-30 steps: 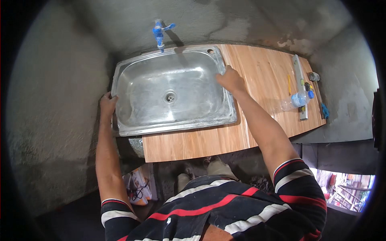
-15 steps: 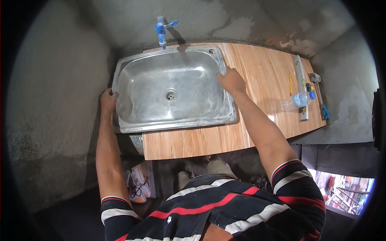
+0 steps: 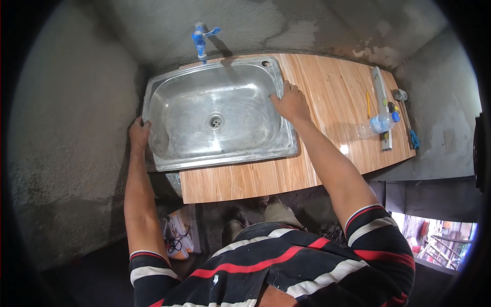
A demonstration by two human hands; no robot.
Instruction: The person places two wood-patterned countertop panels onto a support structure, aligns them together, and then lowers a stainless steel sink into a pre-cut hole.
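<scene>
A stainless steel sink lies over the left part of a wood-patterned countertop, its left side reaching past the board toward the wall. Closed on the sink's left rim is my left hand, thumb on top and the other fingers partly hidden under the edge. On the right rim my right hand grips with its thumb over the inner side. The drain hole shows in the middle of the basin. A small round hole sits in the sink's far right corner.
A blue tap sticks out of the grey wall behind the sink. Toward the countertop's right end lie a spirit level, a yellow pencil, a clear plastic bottle and a hammer-like tool. An orange-and-white object with black cord lies below left.
My right hand has shifted slightly on the right rim, its thumb now further over the inner side. The sink looks almost unchanged on the board; the whole view has moved a little.
</scene>
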